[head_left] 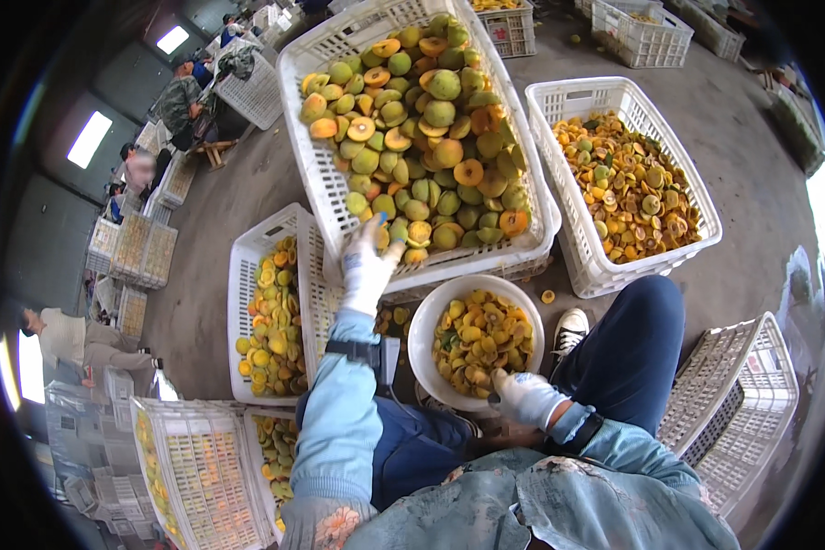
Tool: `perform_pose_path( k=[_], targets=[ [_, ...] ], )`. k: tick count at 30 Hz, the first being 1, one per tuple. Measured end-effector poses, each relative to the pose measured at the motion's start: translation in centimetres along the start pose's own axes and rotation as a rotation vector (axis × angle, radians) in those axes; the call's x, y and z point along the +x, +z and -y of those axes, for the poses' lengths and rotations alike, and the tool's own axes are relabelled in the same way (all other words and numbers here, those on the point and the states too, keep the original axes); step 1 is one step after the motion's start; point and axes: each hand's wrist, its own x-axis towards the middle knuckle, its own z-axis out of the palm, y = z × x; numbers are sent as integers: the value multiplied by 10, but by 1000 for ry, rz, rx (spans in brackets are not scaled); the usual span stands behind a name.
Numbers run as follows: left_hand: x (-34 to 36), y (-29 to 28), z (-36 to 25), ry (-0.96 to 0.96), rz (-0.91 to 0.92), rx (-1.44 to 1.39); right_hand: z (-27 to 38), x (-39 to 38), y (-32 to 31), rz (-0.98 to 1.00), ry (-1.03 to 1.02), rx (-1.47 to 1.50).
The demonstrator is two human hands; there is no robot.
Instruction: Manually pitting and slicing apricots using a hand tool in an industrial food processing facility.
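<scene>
My left hand (368,266), in a white glove, reaches over the near left corner of a large white crate (304,174). Its fingers are apart, with the tips against the fruit. Green and yellow peach-like fruit (440,115) fills this crate, some cut and showing orange flesh. My right hand (527,400), also gloved, is closed near the lower right rim of a white bowl (419,344). Whatever its fingers may hold is too small to make out. Inside the bowl lie yellow-orange cut pieces (481,339).
Right of the large crate stands a white crate (559,147) of cut orange pieces. Crates of yellow fruit (270,321) are on my left, and empty-looking stacked crates (733,394) on my right. Several people (179,101) sit among crates at the far left.
</scene>
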Motion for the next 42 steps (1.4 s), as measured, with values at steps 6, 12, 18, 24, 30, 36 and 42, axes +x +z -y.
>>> perform_pose_path(
  k=[6,12,18,24,30,36,42],
  targets=[
    [37,21,1,-81,465,404,9,-7,-18,-31,33,138],
    [-13,-14,-27,-335,83,-1356,10,-6,-9,-142,-38,645],
    [-104,-22,-71,-454,33,-2047,46,-26,-25,-448,-311,813],
    [-137,-23,-113,-561,-21,-1474,71,-30,-28,-614,-325,307],
    [-154,-19,-125,-497,-55,-1428,74,-35,-21,-571,-187,157],
    [-158,-3,-136,-516,-224,-1432,61,-42,-26,-459,-258,142],
    [-162,27,-123,-606,-215,-1529,40,-41,-33,-194,-223,287]
  ],
)
